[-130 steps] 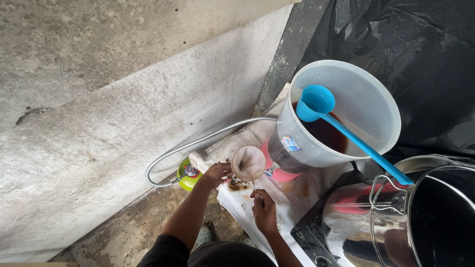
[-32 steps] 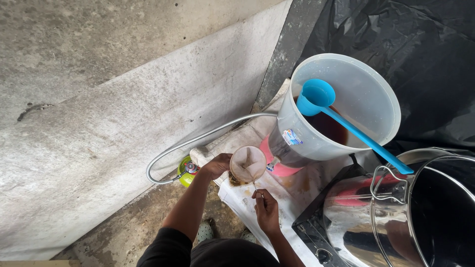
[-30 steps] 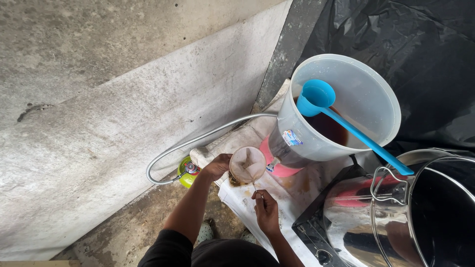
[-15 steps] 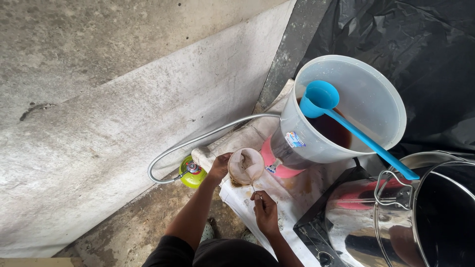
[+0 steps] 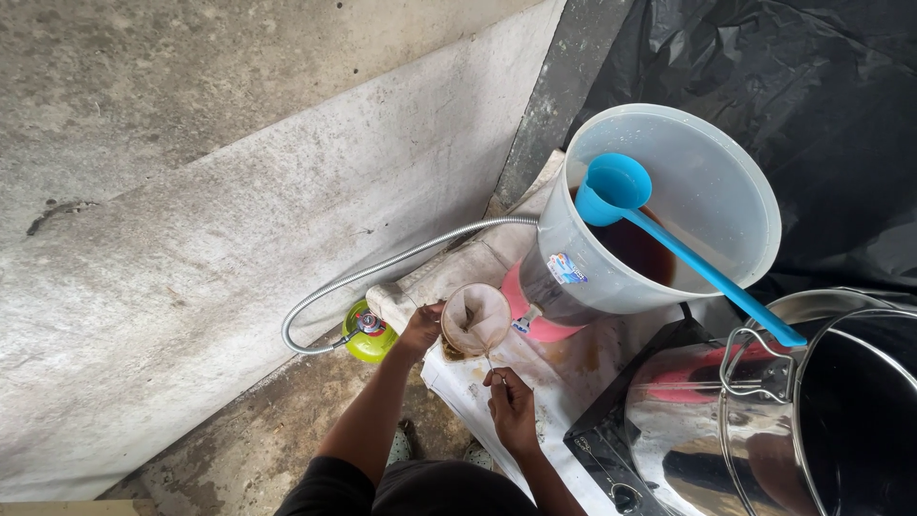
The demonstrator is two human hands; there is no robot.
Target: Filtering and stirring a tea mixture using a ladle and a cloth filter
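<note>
My left hand [image 5: 421,327] grips the rim of a round cloth strainer [image 5: 476,318] with a stained, brownish bag. The strainer hangs under the small tap [image 5: 524,320] at the foot of a big translucent white bucket [image 5: 712,201]. My right hand [image 5: 512,405] is lower, fingers pinched on the thin wire handle of the strainer just below its rim. The bucket holds dark brown liquid and a blue plastic ladle [image 5: 669,244] that leans over its rim. Whatever sits beneath the strainer is hidden.
A flexible metal hose [image 5: 382,272] curves to a green gas canister [image 5: 365,333] on the concrete floor. A stained white cloth [image 5: 497,392] covers the low surface. A large steel pot [image 5: 802,420] stands at the right. Black plastic sheeting [image 5: 802,86] hangs behind; a concrete wall [image 5: 210,191] is at left.
Over four seconds the strainer has stayed under the tap with both hands on it. My right hand has crept up toward the strainer's rim. The view has shifted slightly.
</note>
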